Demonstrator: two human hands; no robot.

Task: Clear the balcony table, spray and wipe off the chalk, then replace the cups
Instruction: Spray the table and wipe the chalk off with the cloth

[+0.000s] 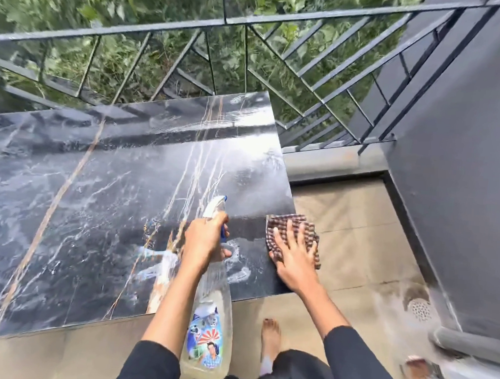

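surface [93, 208] cleared and wet, left hand [204, 239] gripping spray bottle [208, 319], right hand [295, 257] flat on cloth [291, 221] at four o'clock; cups unreturned.

— Where is there room over the table [64, 206]?
— Its whole left and far surface lies bare.
— And what blocks?
— The spray bottle [209, 310] near the front edge, the cloth [294, 234] at the right corner, the railing [252, 56] just behind.
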